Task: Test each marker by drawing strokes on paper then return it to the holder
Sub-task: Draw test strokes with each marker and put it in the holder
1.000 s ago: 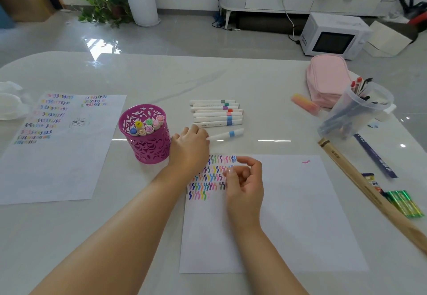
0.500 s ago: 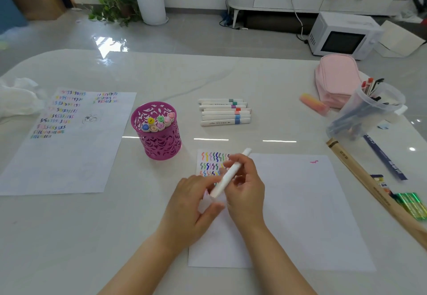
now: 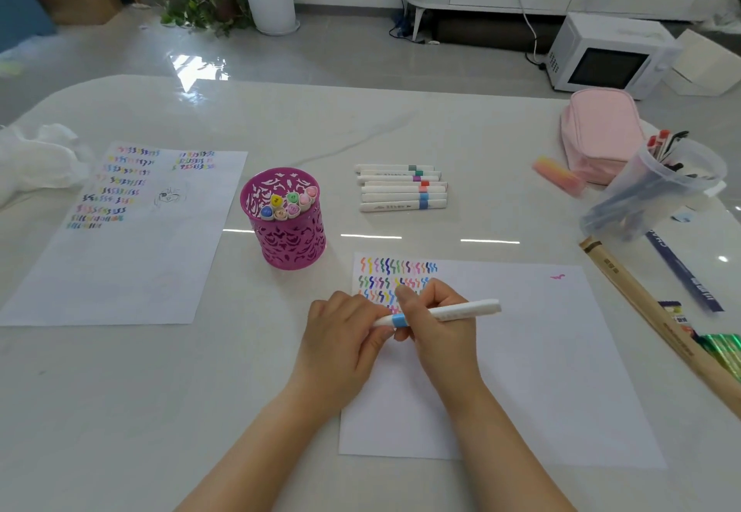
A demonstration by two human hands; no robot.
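Observation:
A white marker (image 3: 453,311) with a light-blue band lies almost level over the sheet of paper (image 3: 521,351) in front of me. My right hand (image 3: 437,331) grips its barrel. My left hand (image 3: 345,335) holds the marker's left end, the cap end, with fingers curled round it. Rows of coloured squiggles fill the paper's top left corner, partly hidden by my hands. The pink cut-out holder (image 3: 286,222) stands to the left of the paper with several markers upright in it. A row of several white markers (image 3: 401,188) lies beyond the paper.
A second sheet with squiggles (image 3: 120,230) lies at the left. At the right are a pink pencil case (image 3: 597,130), a clear cup of pens (image 3: 657,186), a pink eraser (image 3: 557,174), a wooden ruler (image 3: 657,323) and green items (image 3: 721,347).
My left hand took the blue-banded marker from beyond the paper and brought it to my right hand. The marker has turned from steep to nearly level, with both hands on it.

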